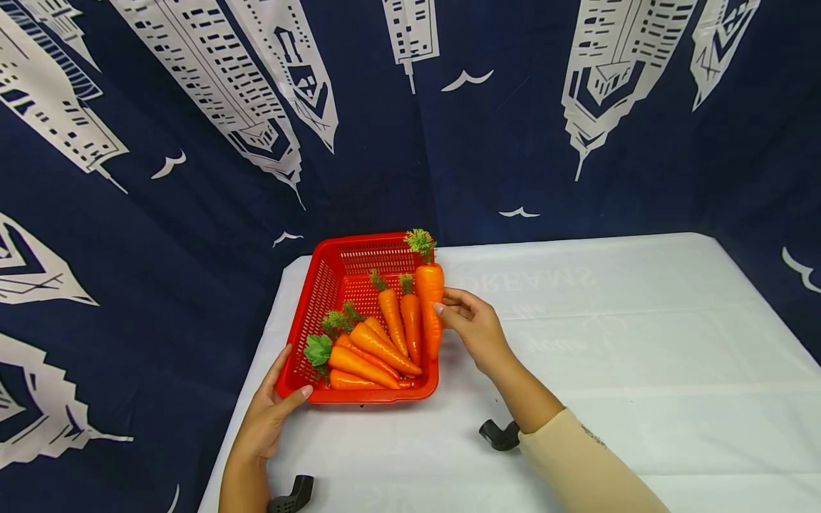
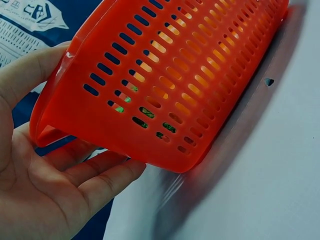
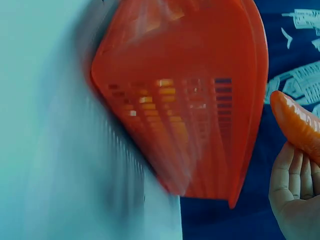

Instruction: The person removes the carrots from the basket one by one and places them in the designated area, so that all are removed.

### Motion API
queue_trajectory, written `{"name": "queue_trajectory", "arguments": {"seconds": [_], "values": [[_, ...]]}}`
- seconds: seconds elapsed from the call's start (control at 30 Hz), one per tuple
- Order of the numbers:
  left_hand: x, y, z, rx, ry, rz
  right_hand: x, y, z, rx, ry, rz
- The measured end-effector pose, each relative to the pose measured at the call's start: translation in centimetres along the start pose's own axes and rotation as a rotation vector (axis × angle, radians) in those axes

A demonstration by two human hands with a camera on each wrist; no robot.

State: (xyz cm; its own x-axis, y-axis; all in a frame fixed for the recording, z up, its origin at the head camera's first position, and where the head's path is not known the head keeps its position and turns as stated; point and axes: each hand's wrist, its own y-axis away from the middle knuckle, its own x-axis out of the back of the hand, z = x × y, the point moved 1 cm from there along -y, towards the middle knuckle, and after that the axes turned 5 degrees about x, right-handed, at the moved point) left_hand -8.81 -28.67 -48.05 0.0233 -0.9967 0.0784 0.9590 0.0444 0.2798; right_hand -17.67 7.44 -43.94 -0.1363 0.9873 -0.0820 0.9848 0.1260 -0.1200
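A red slotted plastic basket sits at the left of the table with several orange carrots inside, green tops toward the left and back. At its near left corner, my left hand grips the rim, thumb on top and fingers beneath, as the left wrist view shows around the basket corner. My right hand pinches one larger carrot between thumb and fingers, its leafy top pointing away, over the basket's right rim. In the right wrist view, this carrot appears above the fingers, beside the blurred basket.
A white cloth covers the table, stretching to the right. Dark blue fabric printed with white buildings hangs behind and at the left. Black curved pieces show by the right forearm and near the left wrist.
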Motion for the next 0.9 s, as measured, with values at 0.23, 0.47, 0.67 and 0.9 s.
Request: {"name": "queue_trajectory", "arguments": {"seconds": [0.23, 0.47, 0.67, 0.9], "values": [[0.1, 0.0, 0.0, -0.001, 0.001, -0.004, 1.9, 0.1, 0.5, -0.022, 0.01, 0.056], [0.1, 0.0, -0.1, -0.004, 0.001, -0.01, 2.9, 0.0, 1.2, -0.073, 0.046, 0.104], [0.2, 0.1, -0.1, -0.011, -0.002, -0.015, 3.6, -0.2, 2.4, -0.123, 0.081, 0.135], [0.1, 0.0, -0.2, -0.009, -0.006, -0.015, 4.4, -0.2, 3.4, -0.164, 0.152, 0.143]]}}
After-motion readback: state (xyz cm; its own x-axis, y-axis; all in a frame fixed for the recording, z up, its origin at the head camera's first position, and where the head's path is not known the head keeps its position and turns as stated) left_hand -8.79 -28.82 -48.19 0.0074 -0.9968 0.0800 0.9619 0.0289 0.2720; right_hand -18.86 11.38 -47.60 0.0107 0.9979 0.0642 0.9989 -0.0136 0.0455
